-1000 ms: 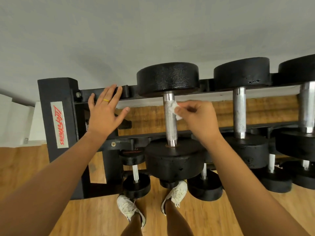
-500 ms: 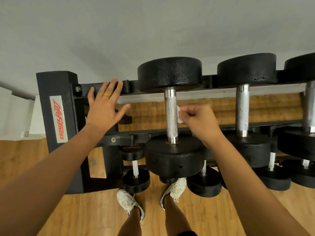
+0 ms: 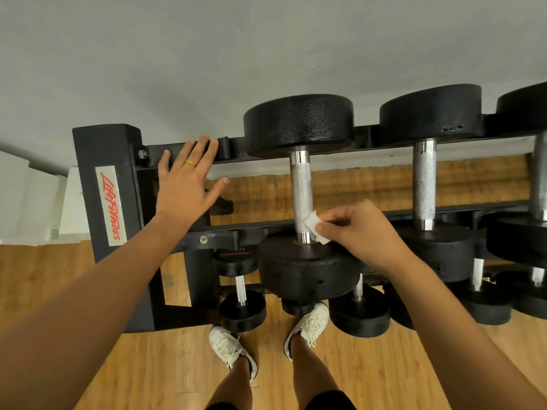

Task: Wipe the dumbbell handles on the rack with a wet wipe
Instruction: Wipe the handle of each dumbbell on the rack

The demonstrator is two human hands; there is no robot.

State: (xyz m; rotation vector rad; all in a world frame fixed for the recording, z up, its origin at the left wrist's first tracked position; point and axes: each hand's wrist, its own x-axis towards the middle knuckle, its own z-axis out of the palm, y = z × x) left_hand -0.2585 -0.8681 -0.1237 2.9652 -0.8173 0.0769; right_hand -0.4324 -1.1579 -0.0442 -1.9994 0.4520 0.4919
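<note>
Wet wipe point(image 3: 315, 227) pinched in right hand point(image 3: 359, 232) fingers, touching dumbbell handle point(image 3: 302, 196) base

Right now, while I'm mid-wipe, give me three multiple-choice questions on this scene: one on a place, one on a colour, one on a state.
1. Where on the dumbbell handle does the wet wipe sit?
A) the end nearest the person
B) the middle
C) the far end by the wall

2. What colour is the ring on the left hand?
A) silver
B) yellow
C) black

3. What is the right hand doing?
A) lying flat on the rack
B) hanging empty
C) pinching the wipe

Answers: 1 A, the wipe lies against the handle's near end. 2 B, a yellow band shows on one finger. 3 C, its fingertips curl on the white wipe.
</note>
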